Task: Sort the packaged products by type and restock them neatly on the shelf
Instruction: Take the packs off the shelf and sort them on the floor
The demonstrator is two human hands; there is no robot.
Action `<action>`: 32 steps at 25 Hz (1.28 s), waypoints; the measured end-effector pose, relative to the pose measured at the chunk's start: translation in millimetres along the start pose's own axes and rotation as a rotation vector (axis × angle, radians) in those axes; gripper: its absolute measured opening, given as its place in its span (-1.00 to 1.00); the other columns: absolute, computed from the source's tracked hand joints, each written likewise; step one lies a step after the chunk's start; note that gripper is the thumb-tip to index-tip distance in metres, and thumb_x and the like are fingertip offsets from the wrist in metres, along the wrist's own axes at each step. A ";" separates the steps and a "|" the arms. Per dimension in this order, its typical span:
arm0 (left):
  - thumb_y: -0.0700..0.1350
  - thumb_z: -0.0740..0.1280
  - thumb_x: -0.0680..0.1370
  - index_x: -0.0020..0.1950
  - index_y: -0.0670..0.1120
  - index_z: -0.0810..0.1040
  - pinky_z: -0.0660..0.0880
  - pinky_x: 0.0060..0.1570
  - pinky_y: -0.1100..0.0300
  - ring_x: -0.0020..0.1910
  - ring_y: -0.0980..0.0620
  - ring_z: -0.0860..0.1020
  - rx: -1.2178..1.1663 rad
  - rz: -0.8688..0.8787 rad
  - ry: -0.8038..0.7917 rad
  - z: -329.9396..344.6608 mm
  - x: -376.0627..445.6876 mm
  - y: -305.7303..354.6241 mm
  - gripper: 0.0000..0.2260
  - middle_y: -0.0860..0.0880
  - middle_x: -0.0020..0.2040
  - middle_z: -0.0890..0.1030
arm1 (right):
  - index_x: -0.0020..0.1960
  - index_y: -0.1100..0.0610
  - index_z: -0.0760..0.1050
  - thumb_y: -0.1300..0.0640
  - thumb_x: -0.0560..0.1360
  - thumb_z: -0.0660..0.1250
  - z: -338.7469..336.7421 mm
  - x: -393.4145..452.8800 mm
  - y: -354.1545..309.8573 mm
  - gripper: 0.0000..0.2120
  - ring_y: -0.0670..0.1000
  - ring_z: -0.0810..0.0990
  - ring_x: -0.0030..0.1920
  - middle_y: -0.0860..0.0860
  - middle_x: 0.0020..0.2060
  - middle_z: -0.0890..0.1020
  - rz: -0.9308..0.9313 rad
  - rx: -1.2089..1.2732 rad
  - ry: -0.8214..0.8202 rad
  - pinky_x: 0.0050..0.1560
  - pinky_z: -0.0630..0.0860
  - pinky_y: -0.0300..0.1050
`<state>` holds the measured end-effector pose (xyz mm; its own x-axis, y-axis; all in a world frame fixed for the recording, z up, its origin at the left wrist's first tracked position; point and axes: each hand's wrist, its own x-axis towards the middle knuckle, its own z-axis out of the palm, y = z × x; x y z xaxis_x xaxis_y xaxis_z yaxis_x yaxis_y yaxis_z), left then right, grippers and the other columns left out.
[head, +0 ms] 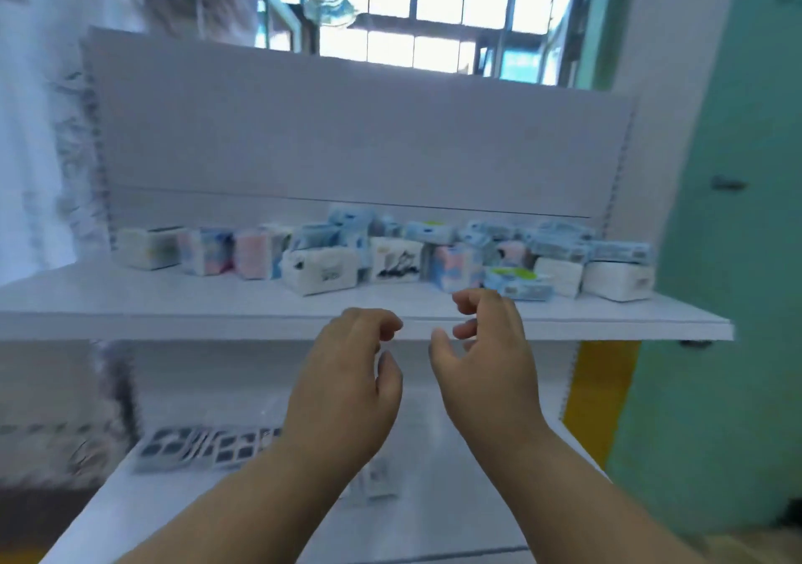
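On shelf [217,303]: blurred, unreadable packs [321,270]

Small shop, white retail shelf [304,307], packaged products [390,255] stocked

Barred window [434,12] above; teal wall [729,260] right

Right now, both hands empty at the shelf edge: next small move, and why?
Probably reach the right hand forward to the blue pack with the green label. It lies nearest that hand, at the front of the mixed pile on the shelf, and neither hand holds anything.
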<state>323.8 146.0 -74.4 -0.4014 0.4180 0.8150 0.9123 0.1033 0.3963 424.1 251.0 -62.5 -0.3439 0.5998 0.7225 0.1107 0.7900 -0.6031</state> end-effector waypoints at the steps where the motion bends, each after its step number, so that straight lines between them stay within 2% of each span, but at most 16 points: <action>1: -0.25 0.36 0.46 0.09 0.02 0.50 0.34 -0.11 0.36 -0.08 0.19 0.44 -0.027 0.023 -0.015 10.9 11.5 1.6 -0.73 0.15 -0.05 0.49 | 0.16 -0.08 0.37 0.15 0.49 0.39 -5.7 6.7 6.7 -0.67 -0.26 0.45 -0.03 -0.17 0.05 0.39 0.020 -0.038 0.021 -0.14 0.36 -0.48; 5: -0.22 0.33 0.47 0.08 0.07 0.47 0.31 -0.16 0.36 -0.13 0.20 0.41 -0.097 0.085 -0.089 52.5 46.3 22.8 -0.75 0.18 -0.07 0.46 | 0.15 -0.11 0.34 0.12 0.49 0.38 -30.6 32.0 37.4 -0.67 -0.18 0.45 -0.06 -0.16 0.06 0.37 0.104 -0.188 0.006 -0.12 0.34 -0.37; 9: -0.19 0.32 0.48 0.06 0.13 0.42 0.38 -0.15 0.33 -0.12 0.21 0.43 -0.134 0.113 -0.110 106.7 82.8 35.8 -0.74 0.21 -0.06 0.46 | 0.19 -0.06 0.37 0.11 0.49 0.37 -37.9 80.9 84.4 -0.68 -0.08 0.48 0.05 -0.13 0.07 0.38 0.150 -0.219 -0.016 0.01 0.42 -0.20; 11: -0.19 0.32 0.49 0.04 0.16 0.39 0.34 -0.16 0.41 -0.12 0.21 0.44 -0.122 0.106 -0.110 132.5 100.5 45.0 -0.73 0.20 -0.05 0.47 | 0.22 -0.02 0.39 0.07 0.49 0.37 -39.7 117.0 113.7 -0.67 -0.01 0.48 0.10 -0.08 0.06 0.38 0.171 -0.306 -0.085 0.03 0.43 -0.15; 14: -0.13 0.30 0.52 0.08 0.10 0.42 0.37 -0.17 0.28 -0.09 0.15 0.48 -0.053 -0.095 -0.172 172.1 128.4 50.5 -0.80 0.13 0.01 0.52 | 0.32 0.04 0.38 -0.08 0.49 0.36 -38.1 169.7 158.0 -0.55 0.13 0.47 0.17 0.06 0.16 0.45 0.265 -0.524 -0.219 0.12 0.47 -0.03; 16: -0.04 0.28 0.56 0.19 0.05 0.43 0.42 -0.09 0.17 -0.01 0.05 0.53 0.036 -0.322 -0.310 204.3 148.5 50.4 -0.79 0.05 0.11 0.56 | 0.42 0.06 0.30 -0.11 0.54 0.25 -32.6 192.5 190.6 -0.49 0.19 0.46 0.21 0.14 0.24 0.43 0.348 -0.579 -0.318 0.16 0.46 0.01; 17: 0.00 0.26 0.57 0.25 0.03 0.43 0.44 -0.03 0.15 0.05 -0.01 0.54 0.095 -0.398 -0.409 220.7 157.0 50.7 -0.74 0.01 0.16 0.57 | 0.42 0.07 0.31 -0.10 0.56 0.19 -29.6 200.2 205.3 -0.52 0.21 0.47 0.20 0.16 0.24 0.45 0.374 -0.562 -0.349 0.15 0.45 0.00; 19: 0.05 0.22 0.60 0.28 0.01 0.47 0.44 0.03 0.15 0.08 -0.04 0.53 0.108 -0.494 -0.560 247.4 169.4 55.0 -0.72 -0.05 0.19 0.58 | 0.20 0.14 0.48 -0.05 0.59 0.12 -27.7 208.3 224.2 -0.66 0.19 0.54 0.08 0.17 0.11 0.57 0.372 -0.476 -0.355 0.02 0.48 -0.05; 20: 0.05 0.22 0.60 0.22 0.02 0.51 0.43 0.00 0.15 0.04 -0.03 0.53 0.052 -0.531 -0.564 256.9 170.7 58.1 -0.76 -0.05 0.17 0.59 | 0.03 0.16 0.52 -0.02 0.60 0.10 -30.4 209.1 228.1 -0.69 0.16 0.56 -0.02 0.15 -0.01 0.61 0.364 -0.422 -0.343 -0.09 0.46 -0.08; 21: 0.04 0.23 0.60 0.14 0.02 0.54 0.44 -0.06 0.15 -0.03 -0.01 0.53 -0.026 -0.569 -0.511 265.9 171.7 62.0 -0.81 -0.05 0.12 0.60 | -0.12 0.15 0.50 0.00 0.61 0.10 -36.3 211.1 231.8 -0.69 0.12 0.55 -0.13 0.11 -0.14 0.61 0.360 -0.368 -0.326 -0.20 0.40 -0.11; 23: 0.07 0.30 0.56 -0.02 0.04 0.52 0.41 -0.25 0.17 -0.17 0.06 0.51 -0.175 -0.633 -0.276 277.4 172.0 69.8 -0.88 -0.04 0.05 0.58 | -0.32 0.12 0.38 0.03 0.60 0.14 -51.0 211.7 233.1 -0.65 0.02 0.43 -0.35 0.03 -0.36 0.49 0.354 -0.258 -0.266 -0.38 0.25 -0.14; 25: 0.12 0.39 0.50 -0.04 0.05 0.47 0.33 -0.33 0.22 -0.20 0.18 0.45 -0.217 -0.619 -0.027 285.6 175.1 80.6 -0.81 -0.01 0.05 0.49 | -0.37 0.13 0.33 0.06 0.60 0.17 -60.2 210.0 231.7 -0.63 -0.03 0.34 -0.42 0.02 -0.43 0.42 0.322 -0.104 -0.189 -0.42 0.20 -0.12; 27: 0.09 0.48 0.43 0.00 0.02 0.43 0.32 -0.30 0.24 -0.20 0.22 0.41 -0.225 -0.582 0.139 294.4 180.3 89.4 -0.70 -0.01 0.08 0.43 | -0.29 0.17 0.45 0.10 0.58 0.20 -61.2 207.1 228.1 -0.70 -0.01 0.42 -0.35 0.06 -0.36 0.51 0.300 0.075 -0.192 -0.33 0.35 -0.08; 29: -0.05 0.51 0.39 0.04 0.01 0.38 0.43 -0.18 0.16 -0.20 0.20 0.42 -0.294 -0.651 0.238 301.9 188.3 92.0 -0.64 -0.03 0.11 0.40 | -0.15 0.10 0.59 0.15 0.56 0.23 -61.5 208.6 229.2 -0.81 -0.02 0.56 -0.20 0.01 -0.22 0.63 0.277 0.187 -0.256 -0.12 0.52 -0.07; 30: -0.13 0.49 0.39 0.06 0.01 0.37 0.50 -0.12 0.10 -0.18 0.14 0.46 -0.347 -0.688 0.275 303.6 192.1 91.1 -0.63 -0.04 0.13 0.43 | -0.09 0.05 0.61 0.18 0.54 0.24 -62.8 213.1 231.9 -0.83 -0.04 0.59 -0.13 -0.03 -0.15 0.64 0.242 0.191 -0.260 -0.03 0.56 -0.06; 32: -0.19 0.43 0.41 0.09 0.01 0.36 0.57 -0.06 -0.01 -0.10 0.01 0.54 -0.401 -0.692 0.325 304.4 198.4 87.5 -0.64 -0.03 0.10 0.49 | 0.00 0.05 0.60 0.21 0.51 0.27 -67.7 233.3 243.0 -0.84 -0.02 0.57 -0.03 -0.03 -0.06 0.62 0.087 0.034 -0.157 0.05 0.53 -0.05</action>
<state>348.7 512.7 -6.7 -0.9154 0.0933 0.3916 0.3811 -0.1126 0.9177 433.8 591.5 -17.6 -0.4764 0.6363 0.6068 0.1157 0.7295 -0.6741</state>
